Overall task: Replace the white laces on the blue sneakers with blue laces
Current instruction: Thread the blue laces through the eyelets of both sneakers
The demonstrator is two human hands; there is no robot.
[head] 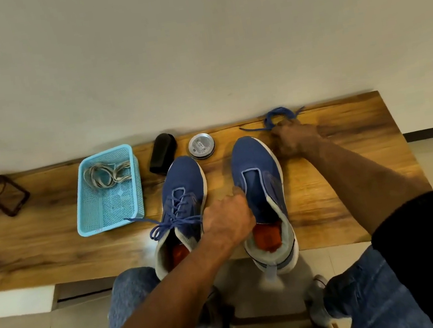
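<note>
Right hand (294,137) apparently around blue lace (279,117)

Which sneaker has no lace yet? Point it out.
The right sneaker: its eyelets are bare, and the left hand holds its edge. The left sneaker is already laced in blue.

Wooden plank table (51,241) against a pale wall. Two blue mesh sneakers side by side, toes toward the wall: left sneaker (182,186) laced with a blue lace (173,221); right sneaker (257,163) unlaced. Left hand (229,222) grips right sneaker's inner collar. Right hand (292,137) pinches a loose blue lace (277,117) at the table's far edge. Light-blue perforated plastic basket (89,212) holds white laces (106,172). Beside it, a black oblong object (161,154) and a round metal tin (201,145).
</note>
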